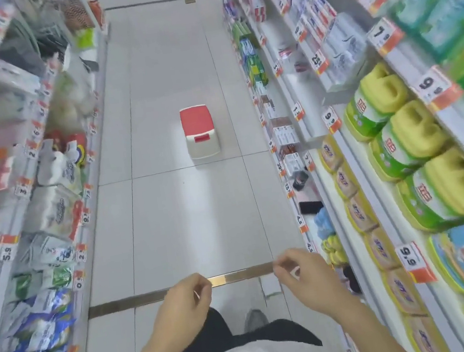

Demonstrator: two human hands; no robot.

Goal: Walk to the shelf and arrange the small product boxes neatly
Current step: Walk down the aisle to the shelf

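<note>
I stand in a shop aisle between two shelf units. Small product boxes with red and white labels sit on a lower level of the right shelf, ahead of me. My left hand and my right hand hang in front of my body over the floor, fingers loosely curled, holding nothing. Both hands are far from the boxes. The picture is blurred toward its edges.
A red and white step stool stands in the middle of the aisle ahead. Green and yellow packs fill the right shelf nearby. Bagged goods fill the left shelf. A metal strip crosses the tiled floor.
</note>
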